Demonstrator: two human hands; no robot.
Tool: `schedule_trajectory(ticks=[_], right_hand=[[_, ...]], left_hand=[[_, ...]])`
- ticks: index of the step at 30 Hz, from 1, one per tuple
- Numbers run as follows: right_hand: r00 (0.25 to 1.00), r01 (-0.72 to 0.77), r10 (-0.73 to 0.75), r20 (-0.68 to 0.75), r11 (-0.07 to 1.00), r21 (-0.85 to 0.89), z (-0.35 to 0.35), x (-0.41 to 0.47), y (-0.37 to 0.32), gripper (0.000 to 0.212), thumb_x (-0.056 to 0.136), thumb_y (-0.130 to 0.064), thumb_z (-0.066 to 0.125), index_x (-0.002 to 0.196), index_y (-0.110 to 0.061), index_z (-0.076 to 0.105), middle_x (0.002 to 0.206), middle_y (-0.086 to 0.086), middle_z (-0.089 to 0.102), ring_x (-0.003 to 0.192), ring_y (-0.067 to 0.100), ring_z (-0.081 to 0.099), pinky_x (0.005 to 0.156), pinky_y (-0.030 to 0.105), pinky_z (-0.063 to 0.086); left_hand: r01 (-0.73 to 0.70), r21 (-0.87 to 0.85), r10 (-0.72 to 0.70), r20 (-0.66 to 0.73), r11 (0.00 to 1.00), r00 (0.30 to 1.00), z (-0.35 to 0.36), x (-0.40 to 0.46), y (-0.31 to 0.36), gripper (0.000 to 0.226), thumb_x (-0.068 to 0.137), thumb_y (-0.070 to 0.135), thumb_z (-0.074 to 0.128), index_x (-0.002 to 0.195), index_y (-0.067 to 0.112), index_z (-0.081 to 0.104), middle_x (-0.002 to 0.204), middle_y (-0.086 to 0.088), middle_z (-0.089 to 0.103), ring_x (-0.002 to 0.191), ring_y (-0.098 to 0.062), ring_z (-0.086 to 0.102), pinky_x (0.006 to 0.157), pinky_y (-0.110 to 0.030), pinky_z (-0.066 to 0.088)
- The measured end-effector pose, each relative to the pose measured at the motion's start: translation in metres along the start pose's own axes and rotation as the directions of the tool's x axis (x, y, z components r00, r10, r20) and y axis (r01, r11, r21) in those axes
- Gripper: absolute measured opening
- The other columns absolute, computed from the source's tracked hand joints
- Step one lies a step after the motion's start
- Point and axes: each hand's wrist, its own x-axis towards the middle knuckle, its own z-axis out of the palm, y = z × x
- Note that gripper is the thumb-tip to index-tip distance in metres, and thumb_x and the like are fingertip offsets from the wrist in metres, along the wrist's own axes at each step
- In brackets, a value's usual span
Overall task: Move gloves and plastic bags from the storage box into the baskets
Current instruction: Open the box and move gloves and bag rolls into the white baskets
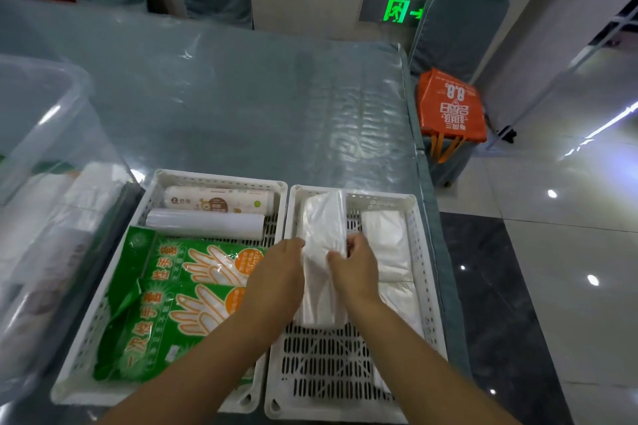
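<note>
Two white perforated baskets stand side by side at the table's near edge. The left basket [103, 321] holds two green packs of disposable gloves [172, 286] and two rolls of plastic bags [207, 222] at its far end. In the right basket [345, 376] lies a white stack of plastic bags [388, 245] along the right wall. Both hands grip another white pack of plastic bags [322, 217] over that basket's left side: my left hand [276, 272] on its left edge, my right hand [355, 266] on its right edge. The clear storage box [45, 162] stands at the left.
The table [241, 97] is covered in clear plastic sheeting and ends just right of the right basket. An orange shopping bag [450, 107] sits on a chair beyond the right edge. Shiny tiled floor [552, 269] lies to the right.
</note>
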Motion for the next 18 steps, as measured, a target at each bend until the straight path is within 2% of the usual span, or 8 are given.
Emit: schedule_trajectory(ticks=[3, 5, 7, 9, 12, 14, 16, 18], right_hand=[[1.0, 0.008, -0.008, -0.007, 0.998, -0.058, 0.018, -0.002, 0.002, 0.021, 0.084, -0.013, 0.059, 0.102, -0.017, 0.048, 0.091, -0.001, 0.061, 0.079, 0.016, 0.06, 0.065, 0.029, 0.046], [1.0, 0.027, -0.026, 0.004, 0.995, -0.092, 0.022, -0.003, 0.004, 0.026, 0.084, -0.012, 0.057, 0.108, -0.015, 0.048, 0.096, 0.002, 0.062, 0.082, 0.018, 0.06, 0.068, 0.029, 0.045], [0.997, 0.082, -0.079, 0.022, 0.978, -0.19, 0.022, -0.004, 0.007, 0.028, 0.084, -0.014, 0.057, 0.11, -0.012, 0.048, 0.101, 0.005, 0.062, 0.089, 0.022, 0.059, 0.076, 0.033, 0.048], [0.989, 0.143, -0.145, 0.02, 0.925, -0.353, 0.021, -0.004, 0.01, 0.037, 0.083, -0.017, 0.058, 0.118, -0.009, 0.048, 0.113, 0.009, 0.056, 0.104, 0.026, 0.054, 0.088, 0.036, 0.045], [0.979, 0.191, -0.196, 0.049, 0.823, -0.536, 0.019, -0.005, 0.015, 0.058, 0.085, -0.024, 0.056, 0.137, -0.007, 0.035, 0.13, 0.012, 0.044, 0.117, 0.027, 0.044, 0.099, 0.034, 0.038], [0.978, 0.209, -0.179, 0.11, 0.778, -0.593, 0.018, -0.004, 0.018, 0.065, 0.087, -0.03, 0.054, 0.141, -0.007, 0.028, 0.133, 0.013, 0.042, 0.118, 0.027, 0.042, 0.1, 0.035, 0.037], [0.976, 0.218, -0.159, 0.149, 0.764, -0.608, 0.015, -0.002, 0.02, 0.062, 0.087, -0.032, 0.054, 0.139, -0.007, 0.03, 0.132, 0.013, 0.043, 0.117, 0.027, 0.043, 0.1, 0.036, 0.038], [0.974, 0.227, -0.183, 0.135, 0.785, -0.577, 0.011, -0.002, 0.017, 0.052, 0.086, -0.029, 0.056, 0.13, -0.008, 0.039, 0.126, 0.012, 0.046, 0.113, 0.026, 0.045, 0.095, 0.035, 0.04]], left_hand=[[-0.142, 0.22, 0.137, 0.035, 0.965, 0.99, 0.003, -0.011, -0.006, 0.025, 0.077, 0.014, 0.063, 0.102, 0.014, 0.066, 0.1, -0.004, 0.07, 0.101, -0.023, 0.059, 0.087, -0.035, 0.046], [-0.201, 0.282, 0.18, 0.096, 0.938, 0.979, 0.003, -0.016, -0.008, 0.024, 0.074, 0.029, 0.065, 0.093, 0.016, 0.069, 0.096, -0.001, 0.071, 0.108, -0.024, 0.058, 0.093, -0.038, 0.044], [-0.235, 0.346, 0.189, 0.162, 0.908, 0.968, 0.005, -0.021, -0.012, 0.041, 0.061, 0.043, 0.07, 0.092, 0.016, 0.071, 0.097, -0.001, 0.072, 0.114, -0.025, 0.058, 0.099, -0.044, 0.043], [-0.262, 0.429, 0.183, 0.216, 0.865, 0.959, 0.007, -0.023, -0.015, 0.061, 0.052, 0.052, 0.072, 0.101, 0.015, 0.07, 0.108, -0.002, 0.071, 0.122, -0.027, 0.053, 0.104, -0.049, 0.035], [-0.286, 0.475, 0.166, 0.278, 0.832, 0.946, 0.01, -0.025, -0.017, 0.063, 0.071, 0.048, 0.058, 0.122, 0.012, 0.057, 0.134, -0.008, 0.055, 0.14, -0.028, 0.026, 0.114, -0.052, 0.007], [-0.28, 0.474, 0.16, 0.277, 0.835, 0.947, 0.013, -0.024, -0.019, 0.059, 0.081, 0.044, 0.047, 0.131, 0.012, 0.046, 0.146, -0.008, 0.04, 0.145, -0.025, 0.006, 0.113, -0.048, -0.01], [-0.296, 0.471, 0.173, 0.286, 0.831, 0.942, 0.012, -0.022, -0.02, 0.058, 0.082, 0.041, 0.049, 0.132, 0.013, 0.043, 0.148, -0.007, 0.036, 0.145, -0.024, 0.001, 0.113, -0.046, -0.013], [-0.307, 0.441, 0.189, 0.29, 0.843, 0.938, 0.004, -0.021, -0.019, 0.055, 0.082, 0.04, 0.053, 0.13, 0.015, 0.045, 0.145, -0.005, 0.04, 0.144, -0.022, 0.005, 0.116, -0.043, -0.004]])
